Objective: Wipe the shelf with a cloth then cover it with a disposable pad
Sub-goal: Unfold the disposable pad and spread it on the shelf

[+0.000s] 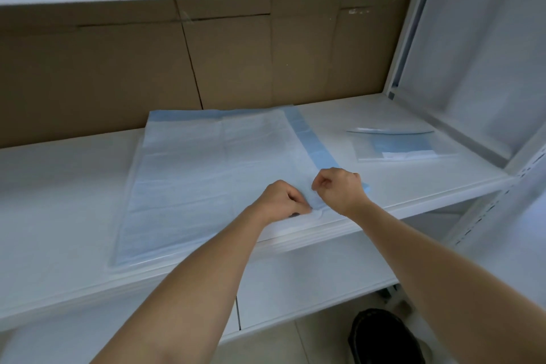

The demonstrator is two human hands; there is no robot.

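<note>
Head view: both hands, left (284, 200) and right (336, 190), pinching pad (212, 174) at near right corner; still-folded portion lying rightward along shelf (413, 183).

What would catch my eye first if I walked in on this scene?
Probably the two bare hands meeting at the front edge of the white metal shelf: the left hand and the right hand both pinch the near corner of a large white disposable pad with a blue border. To the right lies a clear plastic packet; brown cardboard stands behind.
</note>
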